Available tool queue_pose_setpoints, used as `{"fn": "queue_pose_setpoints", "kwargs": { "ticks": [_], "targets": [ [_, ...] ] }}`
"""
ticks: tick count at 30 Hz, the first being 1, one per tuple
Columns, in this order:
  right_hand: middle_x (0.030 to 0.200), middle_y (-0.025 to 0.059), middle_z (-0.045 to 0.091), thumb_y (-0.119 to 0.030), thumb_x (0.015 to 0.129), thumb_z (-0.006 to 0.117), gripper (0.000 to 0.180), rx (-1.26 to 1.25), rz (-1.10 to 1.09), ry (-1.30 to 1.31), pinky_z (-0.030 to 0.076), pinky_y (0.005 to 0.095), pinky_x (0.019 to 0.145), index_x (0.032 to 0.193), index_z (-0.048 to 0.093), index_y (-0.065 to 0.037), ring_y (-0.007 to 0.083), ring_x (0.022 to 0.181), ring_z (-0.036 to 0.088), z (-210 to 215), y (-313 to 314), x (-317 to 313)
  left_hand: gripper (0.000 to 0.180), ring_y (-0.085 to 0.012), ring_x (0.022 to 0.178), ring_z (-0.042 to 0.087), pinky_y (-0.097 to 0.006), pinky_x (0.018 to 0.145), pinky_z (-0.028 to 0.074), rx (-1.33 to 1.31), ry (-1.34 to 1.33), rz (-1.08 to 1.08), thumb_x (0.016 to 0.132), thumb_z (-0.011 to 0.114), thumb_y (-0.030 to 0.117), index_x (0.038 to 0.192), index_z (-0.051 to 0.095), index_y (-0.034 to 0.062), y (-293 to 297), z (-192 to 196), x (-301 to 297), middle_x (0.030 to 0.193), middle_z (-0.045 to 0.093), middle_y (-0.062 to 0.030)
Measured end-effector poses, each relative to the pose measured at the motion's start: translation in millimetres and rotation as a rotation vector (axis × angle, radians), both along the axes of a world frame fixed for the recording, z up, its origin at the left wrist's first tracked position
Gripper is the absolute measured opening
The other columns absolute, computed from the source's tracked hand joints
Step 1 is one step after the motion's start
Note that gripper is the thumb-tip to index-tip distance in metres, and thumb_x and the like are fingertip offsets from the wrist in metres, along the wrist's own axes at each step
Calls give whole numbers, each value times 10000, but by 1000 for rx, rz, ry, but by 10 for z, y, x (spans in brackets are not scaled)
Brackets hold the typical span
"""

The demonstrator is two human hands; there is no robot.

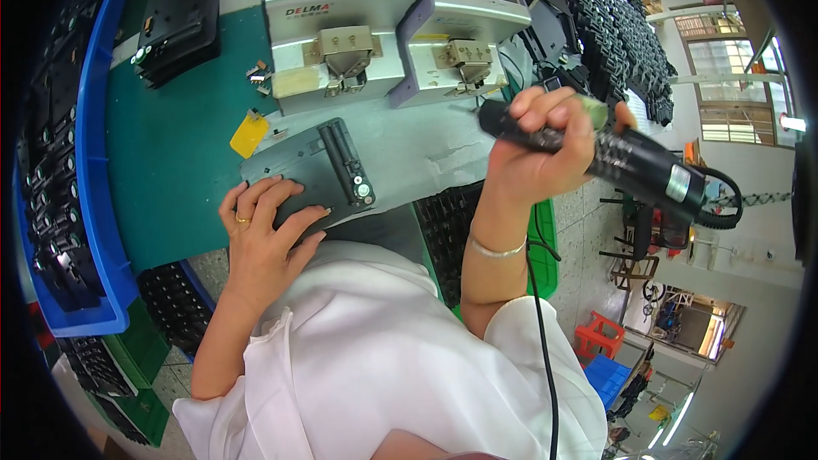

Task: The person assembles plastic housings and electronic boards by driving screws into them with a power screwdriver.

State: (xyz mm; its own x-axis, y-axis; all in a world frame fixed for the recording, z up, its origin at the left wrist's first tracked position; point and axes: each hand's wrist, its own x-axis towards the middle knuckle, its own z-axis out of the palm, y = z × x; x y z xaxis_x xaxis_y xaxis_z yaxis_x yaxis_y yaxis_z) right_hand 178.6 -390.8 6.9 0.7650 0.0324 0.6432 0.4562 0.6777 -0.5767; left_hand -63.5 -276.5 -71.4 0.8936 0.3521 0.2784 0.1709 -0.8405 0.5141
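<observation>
My right hand (550, 132) is wrapped round a black electric screwdriver (652, 172), raised to the right of the bench and lying nearly level. Its narrow end points left, and a looped cord hangs at the other end. A flat dark grey plastic panel (290, 160) lies near the bench's front edge. Along its right side runs a black ribbed bar (342, 160) with a small round whitish part at the near end. My left hand (266, 230) rests on the panel's near left part, fingers spread and laid on its surface.
Two metal screw-feeder machines (341, 0) stand at the back. A yellow tag (249, 134) and small loose parts (258, 75) lie behind the panel. Stacked black panels (179, 25) sit back left, beside a blue bin (102, 230) of black parts. A black cable (545, 349) hangs at my right.
</observation>
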Motion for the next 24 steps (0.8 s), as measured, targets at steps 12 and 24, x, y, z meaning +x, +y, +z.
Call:
{"fn": "queue_pose_setpoints", "kwargs": {
  "ticks": [12, 24],
  "targets": [
    [607, 83, 491, -20, 786, 527, 544, -186, -130, -101, 506, 356, 482, 1274, 292, -67, 180, 451, 501, -25, 81, 392, 345, -272, 1191, 478, -487, 1049, 258, -23, 27, 21, 643, 811, 173, 966, 701, 221, 14, 7, 28, 1150, 567, -49],
    [588, 94, 535, 46, 828, 554, 493, -273, 195, -184, 514, 322, 511, 1260, 319, 9, 154, 469, 527, 61, 145, 569, 333, -275, 1199, 473, -480, 1041, 265, -9, 32, 15, 652, 807, 164, 966, 702, 208, 8, 30, 52, 1164, 561, -48]
  ]
}}
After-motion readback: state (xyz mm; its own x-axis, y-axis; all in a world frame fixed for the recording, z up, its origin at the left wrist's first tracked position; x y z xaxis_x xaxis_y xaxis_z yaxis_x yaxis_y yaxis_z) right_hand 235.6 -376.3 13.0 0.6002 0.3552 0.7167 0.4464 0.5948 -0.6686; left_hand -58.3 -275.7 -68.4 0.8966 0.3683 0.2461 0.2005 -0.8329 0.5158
